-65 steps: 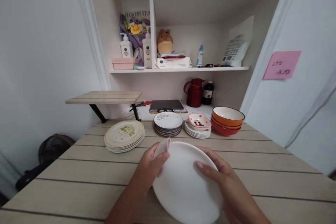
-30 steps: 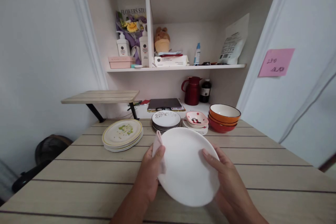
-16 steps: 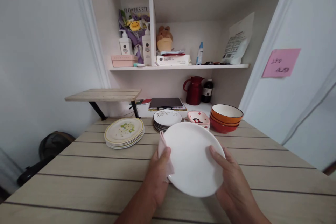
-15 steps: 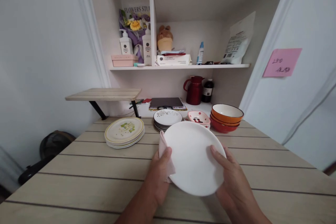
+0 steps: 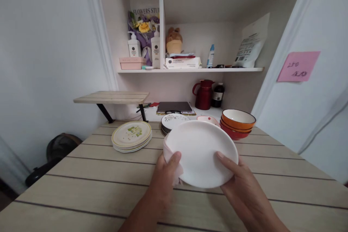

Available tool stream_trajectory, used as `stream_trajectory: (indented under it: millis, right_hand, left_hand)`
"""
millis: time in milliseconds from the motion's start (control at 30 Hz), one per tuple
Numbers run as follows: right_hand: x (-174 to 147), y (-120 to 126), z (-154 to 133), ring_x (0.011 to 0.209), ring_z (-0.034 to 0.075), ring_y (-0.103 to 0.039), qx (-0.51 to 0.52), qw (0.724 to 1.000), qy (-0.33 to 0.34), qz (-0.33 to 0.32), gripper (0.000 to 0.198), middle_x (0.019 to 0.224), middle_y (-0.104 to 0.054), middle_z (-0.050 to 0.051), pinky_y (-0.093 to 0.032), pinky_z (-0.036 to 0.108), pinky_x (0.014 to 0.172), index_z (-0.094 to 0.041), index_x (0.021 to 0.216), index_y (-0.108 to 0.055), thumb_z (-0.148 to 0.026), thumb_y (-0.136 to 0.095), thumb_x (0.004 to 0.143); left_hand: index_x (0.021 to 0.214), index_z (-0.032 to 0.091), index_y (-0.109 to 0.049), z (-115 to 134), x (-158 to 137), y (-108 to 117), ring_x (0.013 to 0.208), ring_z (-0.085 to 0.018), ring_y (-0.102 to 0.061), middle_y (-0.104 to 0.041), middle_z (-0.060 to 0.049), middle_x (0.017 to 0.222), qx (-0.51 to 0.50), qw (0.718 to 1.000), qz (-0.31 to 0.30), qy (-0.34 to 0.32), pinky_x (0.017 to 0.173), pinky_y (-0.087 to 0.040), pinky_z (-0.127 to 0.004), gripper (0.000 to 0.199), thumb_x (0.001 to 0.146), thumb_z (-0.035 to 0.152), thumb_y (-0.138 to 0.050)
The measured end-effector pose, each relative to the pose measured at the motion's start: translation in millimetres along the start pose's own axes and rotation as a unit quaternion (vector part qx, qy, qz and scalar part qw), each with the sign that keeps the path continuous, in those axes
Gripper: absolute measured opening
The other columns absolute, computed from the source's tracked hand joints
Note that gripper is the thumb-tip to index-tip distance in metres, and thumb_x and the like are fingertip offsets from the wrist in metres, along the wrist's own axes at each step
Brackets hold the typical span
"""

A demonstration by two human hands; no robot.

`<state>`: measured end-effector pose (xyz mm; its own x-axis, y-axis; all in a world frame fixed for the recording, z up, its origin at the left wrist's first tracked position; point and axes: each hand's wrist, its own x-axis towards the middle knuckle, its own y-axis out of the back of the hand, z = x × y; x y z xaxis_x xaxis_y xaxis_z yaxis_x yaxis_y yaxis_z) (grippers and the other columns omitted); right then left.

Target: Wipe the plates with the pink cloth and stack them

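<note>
White plate (image 5: 202, 145), nested bowls (image 5: 239, 125) behind

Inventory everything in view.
plate: 1, white, centre
cloth: 1, pink, plate's edge
patterned plates: 1 stack, cream, left
flowered plates: 1 stack, white, middle
dish: 1, pink, behind plate
bowls: 1 stack, orange and red, right
jug: 1, red, back
bottle: 1, black, back
slab: 1, dark, back
pump bottles: 2, white, shelf
box: 1, pink, shelf
bouquet: 1, purple, shelf
toy: 1, brown, shelf
packet: 1, white, shelf
bag: 1, white, shelf
note: 1, pink, wall
stand: 1, beige, left
table: 1, beige, below
left hand: 1, bare, on cloth
right hand: 1, bare, plate's right
</note>
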<state>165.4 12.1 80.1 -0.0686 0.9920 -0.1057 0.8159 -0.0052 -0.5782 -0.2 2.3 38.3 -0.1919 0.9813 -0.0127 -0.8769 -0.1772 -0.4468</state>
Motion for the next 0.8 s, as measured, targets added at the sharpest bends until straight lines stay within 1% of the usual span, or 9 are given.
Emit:
stream_trajectory:
  millis: [100,200,267,400,467,500,600,667,800]
  right_hand:
    - [0.8,2.8,-6.4,0.096,0.026,-0.064,-0.043,0.999,-0.005,-0.029,0.074,0.115,-0.070,0.007,-0.054,0.033,0.074,-0.028,0.136,-0.049,-0.029,-0.078,0.068]
    - [4.4,9.3,-8.8,0.091,0.023,-0.063,-0.093,0.994,0.002,-0.062,0.071,0.112,-0.070,0.004,-0.051,0.030,0.071,-0.030,0.134,-0.050,-0.026,-0.076,0.069]
    - [6.5,14.3,-9.2,0.089,0.022,-0.063,-0.131,0.988,0.016,-0.080,0.067,0.109,-0.071,0.003,-0.050,0.029,0.070,-0.029,0.132,-0.053,-0.027,-0.076,0.069]
    - [6.1,20.3,-12.5,0.080,0.022,-0.062,-0.239,0.961,0.040,-0.133,0.051,0.092,-0.072,0.003,-0.048,0.029,0.066,-0.024,0.119,-0.064,-0.033,-0.075,0.070]
    - [3.7,19.8,-14.8,0.075,0.020,-0.061,-0.280,0.945,0.036,-0.163,0.044,0.083,-0.071,0.003,-0.047,0.029,0.064,-0.022,0.112,-0.069,-0.036,-0.076,0.071]
    - [2.3,18.9,-15.3,0.073,0.020,-0.061,-0.284,0.944,0.031,-0.168,0.042,0.080,-0.070,0.002,-0.046,0.028,0.063,-0.022,0.109,-0.070,-0.037,-0.076,0.071]
    - [-1.1,14.3,-12.5,0.063,0.018,-0.060,-0.238,0.963,0.014,-0.126,0.041,0.073,-0.071,0.003,-0.046,0.027,0.056,-0.020,0.104,-0.072,-0.045,-0.074,0.072]
    - [-2.7,11.0,-7.6,0.060,0.019,-0.061,-0.191,0.977,0.003,-0.092,0.042,0.073,-0.073,0.005,-0.046,0.028,0.053,-0.018,0.102,-0.073,-0.048,-0.073,0.072]
    - [-4.8,4.4,3.9,0.065,0.027,-0.068,-0.112,0.993,-0.025,-0.040,0.046,0.078,-0.076,0.010,-0.051,0.034,0.055,-0.017,0.101,-0.073,-0.048,-0.075,0.068]
  left_hand:
    - [0.116,0.013,-0.064,17.9,-2.8,7.5,0.098,-0.027,-0.066,-0.073,-0.013,0.107,0.081,0.996,0.004,-0.037,0.081,-0.051,-0.030,0.053,0.074,0.043,-0.075]
    - [0.119,0.015,-0.065,34.4,-4.8,11.6,0.099,-0.027,-0.065,-0.073,-0.011,0.108,0.108,0.993,-0.015,-0.049,0.083,-0.049,-0.030,0.056,0.070,0.038,-0.079]
    - [0.123,0.017,-0.063,42.5,-5.6,13.6,0.100,-0.027,-0.065,-0.072,-0.010,0.112,0.132,0.989,-0.037,-0.055,0.086,-0.048,-0.030,0.057,0.070,0.035,-0.078]
    - [0.119,0.019,-0.066,50.0,-7.6,18.2,0.099,-0.026,-0.064,-0.073,-0.007,0.106,0.185,0.977,-0.071,-0.073,0.090,-0.046,-0.031,0.048,0.074,0.035,-0.074]
    - [0.119,0.020,-0.067,50.7,-8.5,20.1,0.096,-0.026,-0.065,-0.074,-0.007,0.101,0.186,0.978,-0.081,-0.059,0.088,-0.048,-0.033,0.047,0.074,0.035,-0.074]
    - [0.120,0.020,-0.066,50.6,-8.8,20.7,0.095,-0.027,-0.065,-0.075,-0.007,0.099,0.183,0.978,-0.086,-0.048,0.087,-0.048,-0.034,0.049,0.074,0.035,-0.074]
    - [0.125,0.019,-0.062,48.1,-8.5,19.7,0.098,-0.028,-0.065,-0.074,-0.009,0.100,0.168,0.981,-0.092,-0.028,0.087,-0.049,-0.035,0.055,0.074,0.037,-0.074]
    - [0.129,0.018,-0.059,43.6,-6.7,17.3,0.103,-0.028,-0.064,-0.073,-0.010,0.104,0.143,0.986,-0.086,-0.028,0.090,-0.048,-0.035,0.061,0.074,0.039,-0.075]
    - [0.134,0.016,-0.053,30.7,-0.1,12.9,0.101,-0.028,-0.066,-0.073,-0.012,0.105,0.066,0.997,-0.034,-0.024,0.091,-0.049,-0.036,0.069,0.074,0.042,-0.075]
